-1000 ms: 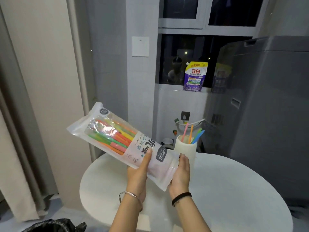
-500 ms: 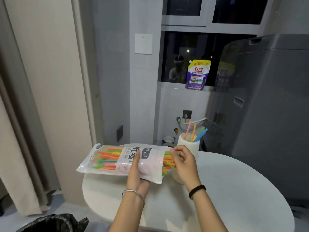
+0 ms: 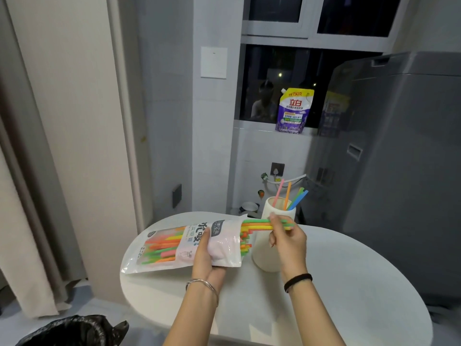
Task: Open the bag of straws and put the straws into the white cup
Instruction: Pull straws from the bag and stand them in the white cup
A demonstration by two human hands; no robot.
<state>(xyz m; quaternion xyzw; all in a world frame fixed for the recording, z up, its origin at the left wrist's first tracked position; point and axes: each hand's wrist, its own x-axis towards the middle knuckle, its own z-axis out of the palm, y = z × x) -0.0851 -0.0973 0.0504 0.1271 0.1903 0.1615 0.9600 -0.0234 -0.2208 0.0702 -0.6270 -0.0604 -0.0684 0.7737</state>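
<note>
My left hand (image 3: 208,253) grips the opened bag of straws (image 3: 174,245), held level above the table with its mouth to the right. Coloured straws stick out of the mouth. My right hand (image 3: 287,236) pinches a few green, orange and yellow straws (image 3: 257,224), drawn partway out of the bag. Just behind my right hand stands the white cup (image 3: 264,250), holding pink, orange, green and blue straws (image 3: 290,197).
The round white table (image 3: 324,295) carries the cup. A grey washing machine (image 3: 399,171) stands at the right. A purple detergent pouch (image 3: 294,111) sits on the window ledge. A black bin bag (image 3: 74,330) lies at the lower left, by a curtain (image 3: 30,196).
The bag has swung from tilted up to level. My right hand has gone from the bag's mouth to pulling a few straws out toward the right.
</note>
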